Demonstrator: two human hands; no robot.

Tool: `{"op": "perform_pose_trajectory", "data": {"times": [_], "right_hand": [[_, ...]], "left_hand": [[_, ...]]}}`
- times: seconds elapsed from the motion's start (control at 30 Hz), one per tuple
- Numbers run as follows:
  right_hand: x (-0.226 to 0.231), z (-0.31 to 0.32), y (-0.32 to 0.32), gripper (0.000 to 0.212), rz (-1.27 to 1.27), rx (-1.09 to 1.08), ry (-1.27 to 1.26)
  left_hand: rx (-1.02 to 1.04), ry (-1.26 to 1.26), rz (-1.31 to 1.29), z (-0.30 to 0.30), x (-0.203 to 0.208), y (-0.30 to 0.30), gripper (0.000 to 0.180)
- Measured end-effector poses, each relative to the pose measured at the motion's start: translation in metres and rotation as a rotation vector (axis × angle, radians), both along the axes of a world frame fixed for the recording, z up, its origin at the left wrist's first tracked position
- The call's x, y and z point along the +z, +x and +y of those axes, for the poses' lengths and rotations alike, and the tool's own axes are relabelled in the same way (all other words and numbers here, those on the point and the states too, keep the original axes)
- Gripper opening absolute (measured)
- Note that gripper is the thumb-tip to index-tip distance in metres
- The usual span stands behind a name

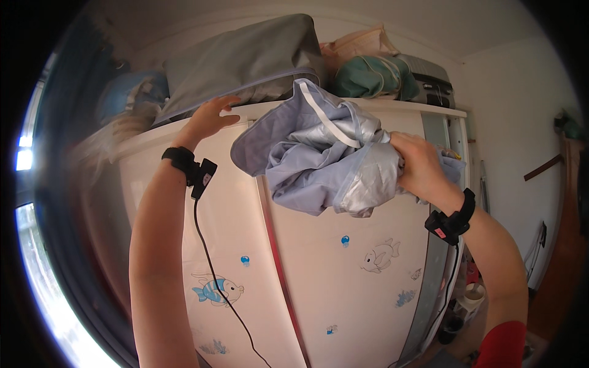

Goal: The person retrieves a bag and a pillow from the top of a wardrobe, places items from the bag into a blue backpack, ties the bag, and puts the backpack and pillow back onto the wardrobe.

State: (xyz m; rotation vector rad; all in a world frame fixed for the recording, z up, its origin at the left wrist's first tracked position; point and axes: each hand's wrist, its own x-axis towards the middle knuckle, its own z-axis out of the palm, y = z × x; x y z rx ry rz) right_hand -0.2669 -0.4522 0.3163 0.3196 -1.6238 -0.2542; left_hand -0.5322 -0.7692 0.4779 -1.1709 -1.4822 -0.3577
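My right hand (420, 161) grips the right side of a crumpled blue-grey cloth (307, 175) with a silvery lining and a white strap. The bundle is held up in front of the wardrobe's upper part; its left end hangs loose, with a wide rounded flap. My left hand (211, 116) is raised at the wardrobe's top edge, fingers apart and nothing in them. It is nearest to a large grey storage bag (245, 58) lying on top; whether the fingertips touch the bag I cannot tell. Each wrist wears a black strap with a small device and a cable.
The white wardrobe (319, 264) has sliding doors with fish stickers. On its top also lie a blue bundle (138, 95), a green bag (368, 76), a pink bag (359, 43) and a grey suitcase (429, 76). A bright window and curtain (67, 122) are at left.
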Motion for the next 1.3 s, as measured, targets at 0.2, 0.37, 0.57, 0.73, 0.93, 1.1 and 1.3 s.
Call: {"op": "perform_pose_trajectory", "data": {"times": [0.2,0.37,0.57,0.73,0.93,1.1,1.3], "right_hand": [[0.011,-0.006,-0.01,0.025,0.025,-0.021,-0.029],[0.02,-0.008,-0.015,0.033,0.084,-0.065,-0.046],[0.035,-0.003,-0.023,0.036,0.087,0.008,-0.068],[0.067,-0.013,-0.016,0.034,0.188,-0.036,-0.031],[0.108,-0.03,-0.045,0.036,0.271,0.015,0.016],[0.142,-0.06,-0.088,0.034,0.355,-0.21,0.196],[0.192,-0.084,-0.162,0.029,0.336,-0.212,0.233]], "left_hand": [[-0.045,-0.099,-0.306,-0.003,0.015,-0.021,0.051],[0.052,-0.101,-0.251,0.002,0.025,-0.043,0.041],[-0.083,-0.023,-0.161,0.01,0.043,-0.088,0.039],[-0.125,-0.072,-0.056,0.008,0.078,-0.104,0.039],[-0.174,-0.066,-0.185,0.012,0.108,-0.098,0.038],[-0.202,-0.211,-0.203,-0.008,0.115,-0.085,0.043],[-0.126,0.011,0.056,-0.008,0.133,-0.09,0.048]]}}
